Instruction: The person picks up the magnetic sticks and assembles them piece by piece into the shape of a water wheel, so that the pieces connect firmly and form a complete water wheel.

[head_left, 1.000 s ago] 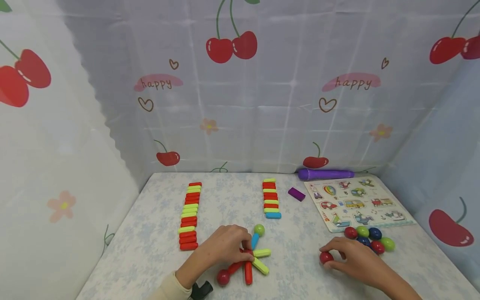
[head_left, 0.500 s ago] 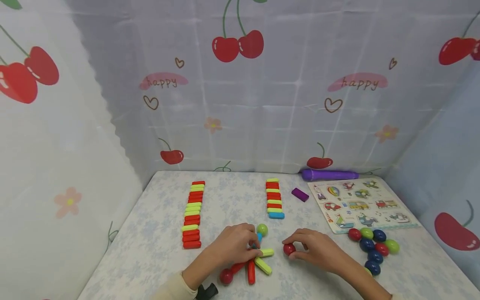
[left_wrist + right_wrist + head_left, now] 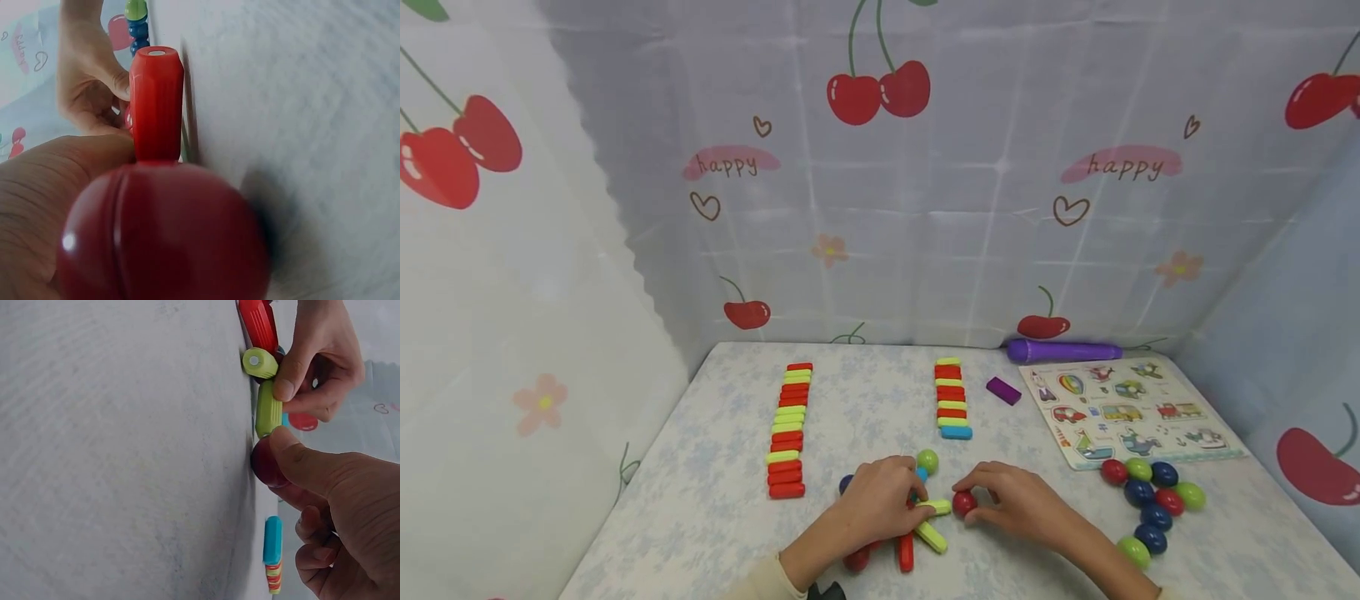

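Observation:
My right hand pinches a shiny red ball between thumb and fingers, right at the outer end of a yellow-green magnetic stick. With thumb and fingers, my left hand grips that stick's inner end, at the hub of a star of sticks. Out of the hub fan a second yellow-green stick, a red stick and a blue stick with a green ball at its tip. Another red ball caps a red stick near my left wrist. A dark blue ball peeks out behind my left hand, which hides the hub.
Red and yellow-green sticks line up in a left column and a shorter middle column. Several balls cluster at right. Behind them lie a picture board, a purple block and a purple microphone-shaped thing.
My right hand has carried the red ball leftward from beside the ball cluster to the yellow-green stick's end. My left hand stays at the hub; the dark blue ball now shows beside it.

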Tool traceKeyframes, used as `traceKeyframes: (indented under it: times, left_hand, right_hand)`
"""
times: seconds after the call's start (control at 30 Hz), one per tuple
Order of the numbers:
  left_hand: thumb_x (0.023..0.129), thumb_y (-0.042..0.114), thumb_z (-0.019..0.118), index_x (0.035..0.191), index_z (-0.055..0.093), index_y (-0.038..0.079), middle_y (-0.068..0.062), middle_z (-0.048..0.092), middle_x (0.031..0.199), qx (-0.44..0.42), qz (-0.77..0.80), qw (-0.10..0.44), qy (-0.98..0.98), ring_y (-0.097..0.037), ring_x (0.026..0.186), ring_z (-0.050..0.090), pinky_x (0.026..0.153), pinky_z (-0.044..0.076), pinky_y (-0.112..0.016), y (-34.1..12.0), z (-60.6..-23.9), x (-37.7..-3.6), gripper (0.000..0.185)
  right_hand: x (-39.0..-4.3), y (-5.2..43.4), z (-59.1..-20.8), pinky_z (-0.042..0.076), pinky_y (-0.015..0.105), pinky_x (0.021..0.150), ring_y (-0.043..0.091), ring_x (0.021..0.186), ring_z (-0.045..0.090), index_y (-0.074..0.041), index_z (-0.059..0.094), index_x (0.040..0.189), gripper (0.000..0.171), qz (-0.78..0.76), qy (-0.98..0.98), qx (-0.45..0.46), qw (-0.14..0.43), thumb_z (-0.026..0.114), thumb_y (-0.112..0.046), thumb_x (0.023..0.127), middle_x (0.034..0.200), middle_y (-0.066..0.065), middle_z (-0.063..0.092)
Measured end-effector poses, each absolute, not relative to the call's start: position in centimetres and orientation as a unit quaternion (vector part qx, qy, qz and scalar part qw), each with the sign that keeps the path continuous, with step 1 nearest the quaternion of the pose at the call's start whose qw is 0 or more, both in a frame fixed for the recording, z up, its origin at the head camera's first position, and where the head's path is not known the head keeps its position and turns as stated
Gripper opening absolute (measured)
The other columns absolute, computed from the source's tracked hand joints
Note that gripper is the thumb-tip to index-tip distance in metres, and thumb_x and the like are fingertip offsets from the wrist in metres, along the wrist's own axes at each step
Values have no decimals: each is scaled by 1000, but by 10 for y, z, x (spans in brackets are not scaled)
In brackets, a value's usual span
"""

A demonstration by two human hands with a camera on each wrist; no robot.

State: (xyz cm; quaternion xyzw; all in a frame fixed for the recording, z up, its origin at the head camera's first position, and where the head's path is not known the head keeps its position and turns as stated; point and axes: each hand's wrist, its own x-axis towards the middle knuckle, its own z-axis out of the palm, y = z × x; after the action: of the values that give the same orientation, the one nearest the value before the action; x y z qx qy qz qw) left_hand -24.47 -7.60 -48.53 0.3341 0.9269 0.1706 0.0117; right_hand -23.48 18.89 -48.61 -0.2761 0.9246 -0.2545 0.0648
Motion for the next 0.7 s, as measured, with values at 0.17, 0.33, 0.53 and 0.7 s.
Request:
traceKeyframes:
  times: [0.17, 0.33, 0.53, 0.7]
  left_hand:
    - [93, 41, 85, 91, 86, 24, 17, 50, 79, 337, 179, 11, 924, 1, 65, 45, 52, 41, -19, -77, -486, -246, 17]
    - [93, 41, 86, 93, 86, 24, 16, 52, 80, 337, 187, 27, 922, 1, 66, 47, 54, 42, -18, -79, -484, -248, 17]
    - [91, 42, 88, 97, 85, 28, 18, 61, 87, 373, 183, 65, 907, 3, 74, 51, 61, 46, -19, -90, -471, -253, 15]
    - [89, 36, 91, 103, 86, 29, 20, 65, 91, 399, 192, 125, 888, 3, 79, 55, 68, 50, -19, -102, -461, -258, 16]
  right_hand:
    - [-235, 188, -487, 48, 24, 70, 2, 84, 55, -28, 81, 120, 34, -253, 924, -281, 62, 87, -42, 90, 109, -18, 70]
    - [-236, 186, -487, 49, 25, 71, 2, 85, 55, -28, 80, 122, 35, -251, 922, -288, 60, 86, -42, 91, 112, -17, 71]
    - [-235, 185, -486, 50, 25, 72, 3, 85, 57, -27, 80, 123, 36, -247, 925, -283, 59, 86, -42, 91, 113, -15, 72]
    - [-230, 194, -483, 55, 28, 74, 4, 91, 63, -27, 79, 125, 38, -235, 935, -260, 53, 86, -42, 91, 116, -13, 73]
